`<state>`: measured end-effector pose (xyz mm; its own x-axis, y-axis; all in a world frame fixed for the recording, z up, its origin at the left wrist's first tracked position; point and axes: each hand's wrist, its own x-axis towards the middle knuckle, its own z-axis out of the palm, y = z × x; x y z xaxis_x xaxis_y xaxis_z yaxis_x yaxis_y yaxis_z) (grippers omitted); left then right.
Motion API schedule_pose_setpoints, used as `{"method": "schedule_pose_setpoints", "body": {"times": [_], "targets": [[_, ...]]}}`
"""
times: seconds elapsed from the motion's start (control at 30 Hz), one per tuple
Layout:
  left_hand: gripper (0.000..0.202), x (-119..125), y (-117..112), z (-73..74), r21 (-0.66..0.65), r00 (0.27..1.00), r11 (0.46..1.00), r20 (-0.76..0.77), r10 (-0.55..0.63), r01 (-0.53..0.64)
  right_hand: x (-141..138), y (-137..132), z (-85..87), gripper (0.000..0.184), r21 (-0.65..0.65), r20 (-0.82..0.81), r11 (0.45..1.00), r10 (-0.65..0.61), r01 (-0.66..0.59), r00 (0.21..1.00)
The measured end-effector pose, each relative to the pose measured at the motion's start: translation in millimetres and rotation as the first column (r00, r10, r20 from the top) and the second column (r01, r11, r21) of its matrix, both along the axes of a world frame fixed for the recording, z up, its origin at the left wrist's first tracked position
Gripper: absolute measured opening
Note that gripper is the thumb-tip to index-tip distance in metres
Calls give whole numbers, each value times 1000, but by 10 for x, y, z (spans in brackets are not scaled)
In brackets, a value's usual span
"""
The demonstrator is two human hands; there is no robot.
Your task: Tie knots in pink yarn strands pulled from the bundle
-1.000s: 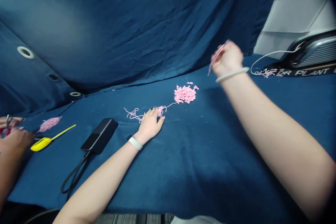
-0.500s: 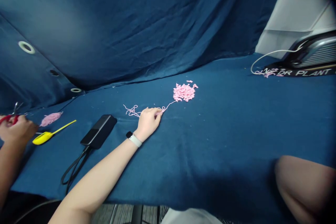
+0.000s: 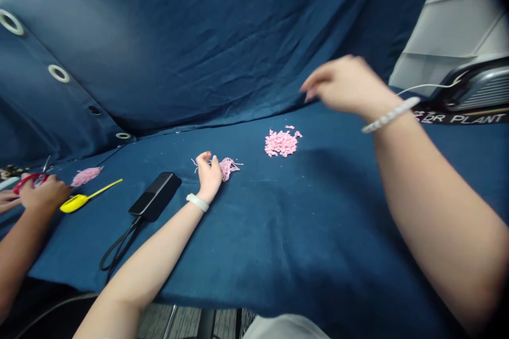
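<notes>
My left hand [image 3: 209, 176] rests on the blue cloth, fingers loosely curled and the thumb apart from them. Right beside it lies a loose tangle of pink yarn [image 3: 229, 168], and a thin strand shows on the hand's other side. My right hand [image 3: 344, 86], with a white beaded bracelet, is raised above the cloth to the right. Its fingers point left and are blurred by motion; whether anything is between them I cannot make out. Below and left of it sits a heap of short pink yarn pieces [image 3: 280, 143], touched by neither hand.
A black box-shaped device [image 3: 155, 197] with a cable lies left of my forearm. Farther left are a yellow tool [image 3: 75, 203], another pink yarn bundle [image 3: 86, 176] and a co-worker's hand [image 3: 45, 193] holding red-handled scissors [image 3: 34, 181]. A dark case [image 3: 477, 90] stands at right.
My right arm has come up into view from the lower right. My left hand has turned and uncurled from the yarn, now bunched beside it; the strand no longer stretches to the heap.
</notes>
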<state>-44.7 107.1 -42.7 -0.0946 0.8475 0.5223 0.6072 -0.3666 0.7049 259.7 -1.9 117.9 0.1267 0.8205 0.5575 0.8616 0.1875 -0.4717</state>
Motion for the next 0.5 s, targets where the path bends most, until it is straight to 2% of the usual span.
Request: {"method": "schedule_pose_setpoints", "body": {"times": [0.03,0.1,0.13,0.17,0.23,0.27,0.3,0.37,0.43,0.5], "targets": [[25,3,-18,-6,-2,1000,1000,1,-3,3,-97,45,-54,16,-179,79,982,72,-57,994],[26,28,-96,-25,1,1000,1000,-16,-23,23,-326,122,-188,22,-487,131,856,268,-174,955],[27,53,-145,-38,2,998,999,-31,-47,47,-442,144,-251,24,-533,97,810,345,-244,934],[28,87,-189,-48,6,996,997,-44,-74,74,-546,151,-301,26,-530,50,789,395,-311,917],[29,171,-232,-21,21,985,985,-39,-168,169,-705,124,-343,26,-452,-32,779,474,-435,880],[29,212,-223,39,27,976,976,13,-218,218,-757,96,-336,27,-405,-54,780,501,-478,864],[27,248,-189,143,27,959,964,97,-266,265,-794,64,-315,29,-366,-63,780,523,-507,850],[27,286,-69,499,-24,907,959,330,-260,284,-842,9,-256,34,-314,-52,787,545,-532,837],[29,263,57,1012,-98,783,929,572,-242,358,-877,-18,-217,33,-300,-31,804,530,-514,847],[44,169,66,1558,-32,650,895,700,-298,445,-913,-24,-224,32,-326,-2,809,517,-490,856]]}}
